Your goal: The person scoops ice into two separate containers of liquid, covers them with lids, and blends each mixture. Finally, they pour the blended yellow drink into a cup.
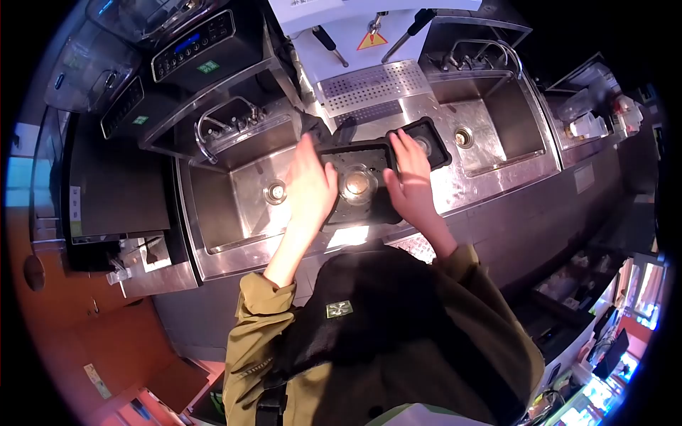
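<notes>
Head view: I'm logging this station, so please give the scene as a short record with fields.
left hand: fingers straight, at left edge of the black square tray with a round metal centre
right hand: fingers straight, on the tray's right edge
beside: smaller black square container, at the tray's far right corner
surface: stainless steel counter between left sink and right sink
</notes>
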Tool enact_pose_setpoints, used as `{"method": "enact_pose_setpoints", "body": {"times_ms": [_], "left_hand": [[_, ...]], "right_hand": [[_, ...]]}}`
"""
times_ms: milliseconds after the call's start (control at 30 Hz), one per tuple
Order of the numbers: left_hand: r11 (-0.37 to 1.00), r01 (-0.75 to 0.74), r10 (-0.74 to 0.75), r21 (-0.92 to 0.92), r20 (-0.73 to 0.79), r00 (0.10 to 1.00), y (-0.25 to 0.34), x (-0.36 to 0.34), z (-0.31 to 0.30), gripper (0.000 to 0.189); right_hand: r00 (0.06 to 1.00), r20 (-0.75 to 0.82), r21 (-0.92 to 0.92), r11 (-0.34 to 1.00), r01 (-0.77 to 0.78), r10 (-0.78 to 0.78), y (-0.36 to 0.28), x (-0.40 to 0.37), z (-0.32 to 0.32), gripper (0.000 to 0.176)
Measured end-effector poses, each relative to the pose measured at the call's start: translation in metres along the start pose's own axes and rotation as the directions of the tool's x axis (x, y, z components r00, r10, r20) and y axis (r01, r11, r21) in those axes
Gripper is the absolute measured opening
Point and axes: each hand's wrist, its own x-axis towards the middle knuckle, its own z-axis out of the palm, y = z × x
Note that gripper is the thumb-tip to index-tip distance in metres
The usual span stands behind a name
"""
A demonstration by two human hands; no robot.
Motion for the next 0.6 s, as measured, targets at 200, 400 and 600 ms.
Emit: {"method": "enact_pose_setpoints", "body": {"times_ms": [200,400,600], "left_hand": [[0.961,-0.088,0.093,-0.262,0.008,0.996,-0.017,0.026,0.038,0.012],[0.972,-0.072,0.062,-0.222,-0.051,0.997,-0.019,0.018,0.035,0.030],[0.965,-0.108,0.107,-0.238,-0.017,0.994,-0.008,-0.033,0.022,0.063]], "right_hand": [[0.983,0.185,-0.297,0.953,0.055,0.001,0.002,0.021,0.039,0.064],[0.987,0.157,-0.216,0.975,0.058,-0.024,-0.003,0.017,0.024,0.067],[0.974,0.162,0.120,0.976,-0.181,0.161,-0.006,-0.016,0.023,0.077]]}}
